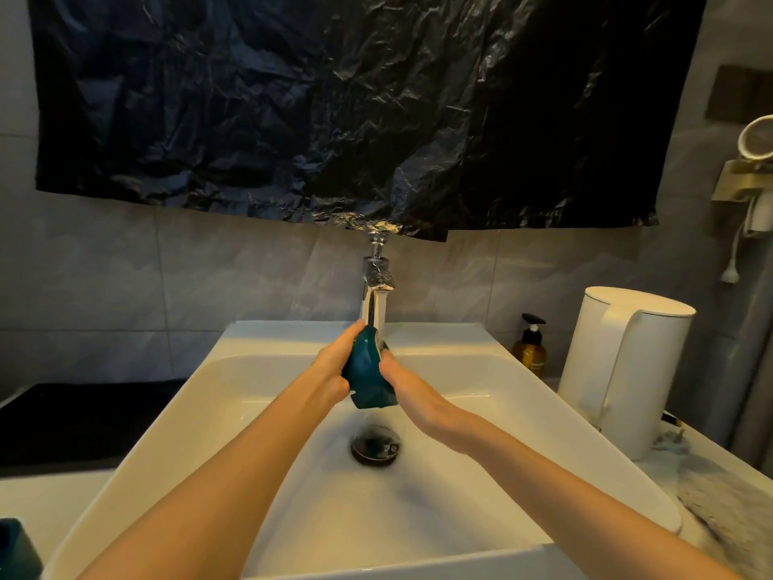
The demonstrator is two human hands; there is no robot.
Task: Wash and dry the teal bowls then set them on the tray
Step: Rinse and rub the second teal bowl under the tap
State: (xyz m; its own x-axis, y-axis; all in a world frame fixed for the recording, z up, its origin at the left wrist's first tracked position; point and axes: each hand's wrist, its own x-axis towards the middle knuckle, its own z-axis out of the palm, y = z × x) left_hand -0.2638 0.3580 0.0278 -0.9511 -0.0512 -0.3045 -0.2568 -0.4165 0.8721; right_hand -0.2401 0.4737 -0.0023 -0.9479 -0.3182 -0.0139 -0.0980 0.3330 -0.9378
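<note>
A teal bowl (369, 376) is held on edge over the white sink (481, 462), right under the chrome tap (375, 305). My left hand (334, 366) grips its left rim, fingers curled over the top. From the right, my right hand (403, 385) holds the bowl's other side. Water runs down past the bowl toward the dark drain plug (375, 446). Another teal bowl (16, 548) shows at the bottom left corner, partly cut off. No tray is clearly visible.
A white kettle (623, 370) and an amber pump bottle (530, 347) stand right of the sink. A grey towel (728, 508) lies on the right counter. A dark surface (75, 420) sits left of the sink. Black plastic sheet (334, 106) covers the wall above.
</note>
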